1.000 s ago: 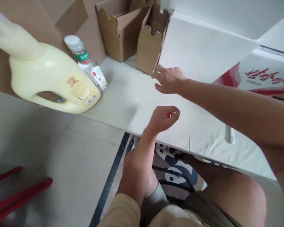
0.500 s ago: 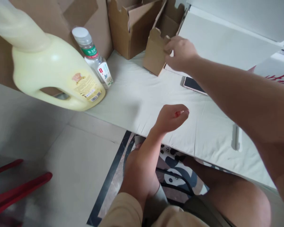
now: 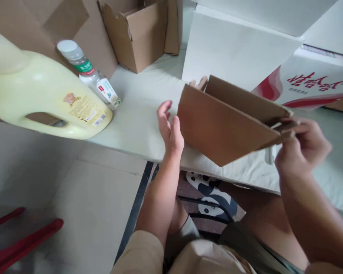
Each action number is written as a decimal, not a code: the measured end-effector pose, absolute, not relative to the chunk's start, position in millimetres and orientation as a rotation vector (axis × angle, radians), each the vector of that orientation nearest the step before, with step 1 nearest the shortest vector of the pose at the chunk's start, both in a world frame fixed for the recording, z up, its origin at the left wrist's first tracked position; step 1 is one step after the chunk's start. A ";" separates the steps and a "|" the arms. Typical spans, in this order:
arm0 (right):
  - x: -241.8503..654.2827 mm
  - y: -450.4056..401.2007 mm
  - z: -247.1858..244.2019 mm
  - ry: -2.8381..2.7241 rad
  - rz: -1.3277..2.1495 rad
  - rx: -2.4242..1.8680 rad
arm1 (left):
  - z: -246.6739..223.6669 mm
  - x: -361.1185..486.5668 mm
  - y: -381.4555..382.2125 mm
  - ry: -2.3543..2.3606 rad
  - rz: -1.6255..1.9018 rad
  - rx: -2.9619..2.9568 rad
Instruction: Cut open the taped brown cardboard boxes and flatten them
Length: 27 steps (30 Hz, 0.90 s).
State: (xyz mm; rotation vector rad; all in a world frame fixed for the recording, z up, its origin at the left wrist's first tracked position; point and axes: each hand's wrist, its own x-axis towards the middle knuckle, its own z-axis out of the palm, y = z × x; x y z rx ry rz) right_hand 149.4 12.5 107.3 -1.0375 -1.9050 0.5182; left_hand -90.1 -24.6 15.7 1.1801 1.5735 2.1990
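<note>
A narrow brown cardboard box (image 3: 223,129) with an open top is tilted above the table, close to its front edge. My right hand (image 3: 303,144) pinches the box's right end, thumb outside and fingers over the edge. Just left of the box is my left hand (image 3: 170,129), fingers apart and curved, holding nothing. A small gap seems to separate it from the cardboard. Behind the box part of a white stick-like object (image 3: 271,155) shows on the cloth. The phone seen earlier is hidden.
A large pale yellow jug (image 3: 45,95) and a clear plastic bottle (image 3: 91,76) stand at the left. Another cardboard box (image 3: 145,38) sits at the back. White cartons, one with red print (image 3: 317,83), line the right rear. Red chair parts (image 3: 31,239) are lower left.
My right hand has lifted one cardboard box from the back and brought it forward to the right. My left hand has risen slightly leftward and its fingers have spread.
</note>
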 end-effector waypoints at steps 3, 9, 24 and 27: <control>165.1 -2.2 95.5 -1.774 0.554 -1.141 | 22.6 -67.0 -22.5 1.284 2.032 1.453; 214.4 -27.8 62.5 -1.451 0.351 -1.064 | 24.5 -28.8 -12.7 1.257 2.032 1.410; 253.2 -18.3 24.7 -1.524 0.607 -1.083 | 26.5 -5.5 10.6 1.285 1.949 1.312; 257.4 -13.8 17.8 -1.524 0.602 -0.990 | 29.1 -5.0 9.0 1.317 1.920 1.279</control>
